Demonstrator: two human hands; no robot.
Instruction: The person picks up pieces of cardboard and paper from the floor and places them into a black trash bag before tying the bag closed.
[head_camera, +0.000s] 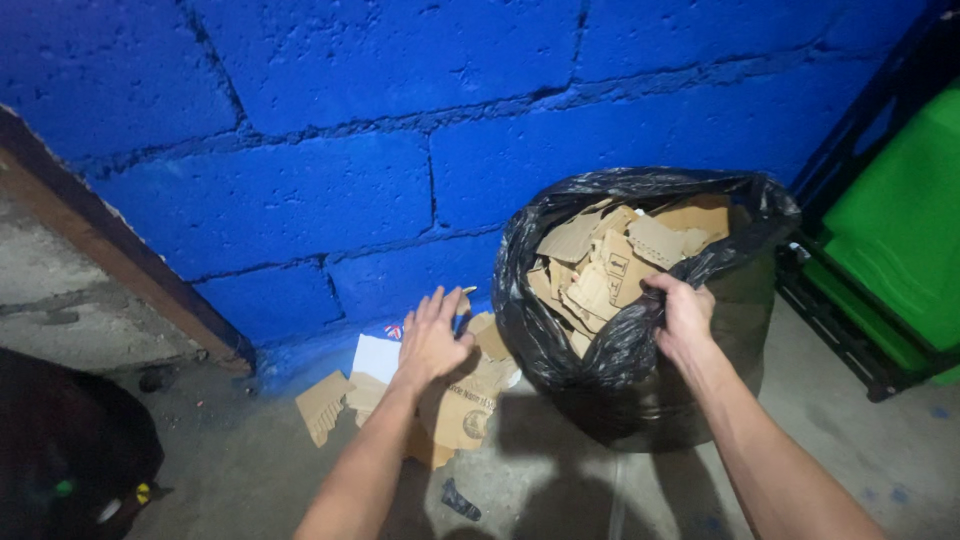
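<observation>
A black plastic rubbish bag (620, 380) stands on the concrete floor against a blue block wall, its mouth open and stuffed with torn cardboard pieces (610, 260). My right hand (683, 312) grips the near rim of the bag. My left hand (432, 338) reaches down with fingers spread over a pile of torn cardboard scraps (462, 405) lying on the floor left of the bag; it rests on or just above them and holds nothing I can make out. A white paper sheet (377, 357) lies among the scraps.
The blue painted block wall (400, 130) rises right behind the pile. A green bin in a dark frame (890, 240) stands at the right. A dark bag (70, 450) sits at the lower left. A small dark scrap (460, 500) lies on the concrete floor (240, 470).
</observation>
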